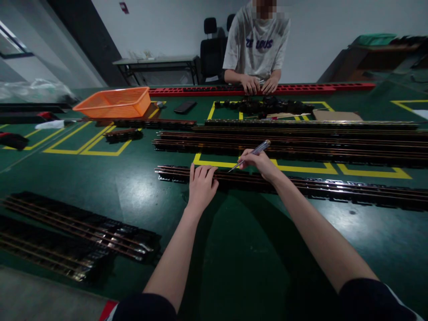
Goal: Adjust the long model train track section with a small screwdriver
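Observation:
A long black strip with copper-coloured rods (321, 187) lies across the table in front of me. My left hand (202, 183) rests on it near its left end, fingers spread over the rods and holding nothing. In my right hand (257, 161) is a slim screwdriver (259, 148) with a translucent handle. Its thin shaft slants down to the left, and the tip is at the strip, just right of my left hand. Whether the tip touches a rod I cannot tell.
More rod strips (301, 142) lie behind mine, and others (76, 223) at the near left. An orange basket (113, 103), a dark phone-like slab (185, 107) and a cardboard piece (337, 116) stand farther back. Across the table a person (257, 49) works at a red rail (347, 87).

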A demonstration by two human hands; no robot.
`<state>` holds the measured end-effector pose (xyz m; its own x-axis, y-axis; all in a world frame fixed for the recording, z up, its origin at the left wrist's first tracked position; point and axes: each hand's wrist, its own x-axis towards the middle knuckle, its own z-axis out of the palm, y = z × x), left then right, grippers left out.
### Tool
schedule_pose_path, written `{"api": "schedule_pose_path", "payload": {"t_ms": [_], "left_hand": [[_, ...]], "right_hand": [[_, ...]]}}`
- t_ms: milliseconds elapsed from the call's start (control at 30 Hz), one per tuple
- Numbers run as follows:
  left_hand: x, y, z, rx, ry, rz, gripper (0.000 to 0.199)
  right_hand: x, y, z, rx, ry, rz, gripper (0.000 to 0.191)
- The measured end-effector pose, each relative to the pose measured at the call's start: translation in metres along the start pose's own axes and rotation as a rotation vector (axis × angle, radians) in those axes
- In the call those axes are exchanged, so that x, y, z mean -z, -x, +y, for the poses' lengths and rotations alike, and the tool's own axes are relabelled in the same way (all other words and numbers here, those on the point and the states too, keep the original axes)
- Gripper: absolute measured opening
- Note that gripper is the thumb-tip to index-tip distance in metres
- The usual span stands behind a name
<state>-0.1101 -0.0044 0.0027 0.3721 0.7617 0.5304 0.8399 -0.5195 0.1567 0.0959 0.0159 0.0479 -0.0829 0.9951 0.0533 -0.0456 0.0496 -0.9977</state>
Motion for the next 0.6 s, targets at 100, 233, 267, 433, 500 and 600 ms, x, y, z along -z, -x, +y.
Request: {"api": "schedule_pose_path", "payload": {"t_ms": [100, 233, 267, 433, 500, 600], "left_hand": [[0.001, -0.0001, 0.0008, -0.001, -0.003, -0.002, 0.032], [0.0028, -0.0001, 0.0024, -0.01, -0.005, -0.016, 0.034], [0.003, -0.0001, 0.0026, -0.013, -0.004, -0.019, 0.034], [0.0034, 0.0003, 0.0018, -0.006, 0.007, -0.025, 0.037], [0.0036, 0.0004, 0.0011, 0.009, 0.012, -0.025, 0.039], [0.0041, 0.0003, 0.0004, 0.029, 0.02, -0.019, 0.041]], "right_hand": [[-0.0001, -0.0004, 0.0018, 0.001, -0.02, -0.005, 0.008], [0.0002, -0.001, 0.0038, -0.004, -0.034, -0.004, 0.007], [0.0003, -0.0011, 0.0042, -0.004, -0.035, -0.003, 0.007], [0.0011, -0.0011, 0.0049, -0.009, -0.025, 0.001, 0.008], [0.0014, -0.0009, 0.0046, -0.017, -0.02, -0.001, 0.008], [0.0017, -0.0006, 0.0036, -0.019, -0.009, -0.006, 0.008]]}}
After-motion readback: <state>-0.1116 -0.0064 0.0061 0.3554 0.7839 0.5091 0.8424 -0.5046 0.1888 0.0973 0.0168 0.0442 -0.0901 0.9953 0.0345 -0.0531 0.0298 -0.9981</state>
